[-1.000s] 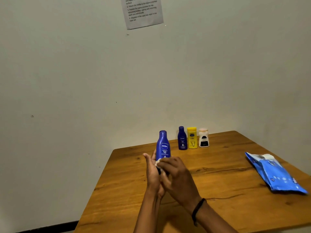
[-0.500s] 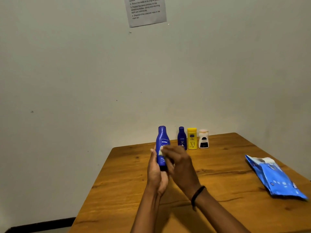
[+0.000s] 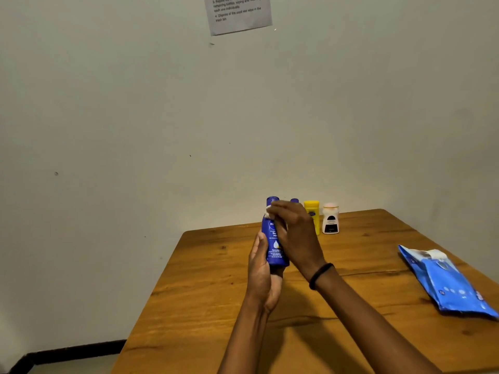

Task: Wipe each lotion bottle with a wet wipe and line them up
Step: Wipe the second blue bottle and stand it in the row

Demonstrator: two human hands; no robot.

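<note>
Above the wooden table (image 3: 216, 292), the tall blue lotion bottle (image 3: 274, 251) is held upright, its base gripped by the left hand (image 3: 263, 273). A white wet wipe (image 3: 268, 214) is pinched against its neck by the right hand (image 3: 297, 236). Farther back, a yellow bottle (image 3: 312, 213) and a white bottle (image 3: 330, 220) are lined up by the wall.

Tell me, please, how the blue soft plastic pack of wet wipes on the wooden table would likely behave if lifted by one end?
The blue soft plastic pack of wet wipes would probably sag, not stay stiff: its film looks creased and slumped on the wooden table. Flat-lying, it seems unlikely to roll. Its raised white flap might catch.
</note>
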